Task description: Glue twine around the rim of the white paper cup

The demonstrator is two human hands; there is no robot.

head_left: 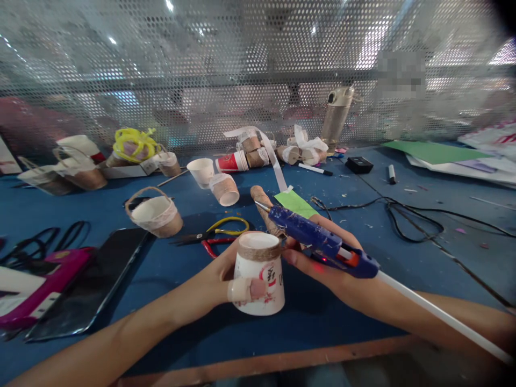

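My left hand (224,274) clasped the cup (256,267), my right hand (330,276) the glue gun (308,230); a careless tilt could have burned me.

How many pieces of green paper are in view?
2. A small light-green piece lies just beyond the blue glue gun; a larger green sheet lies on the paper pile at far right. That pile may hide more.

Smooth paper cup (258,269) in the left fingers (239,290), rough twine (258,252) just above; shiny plastic glue gun (302,228) at the right fingers (295,259).
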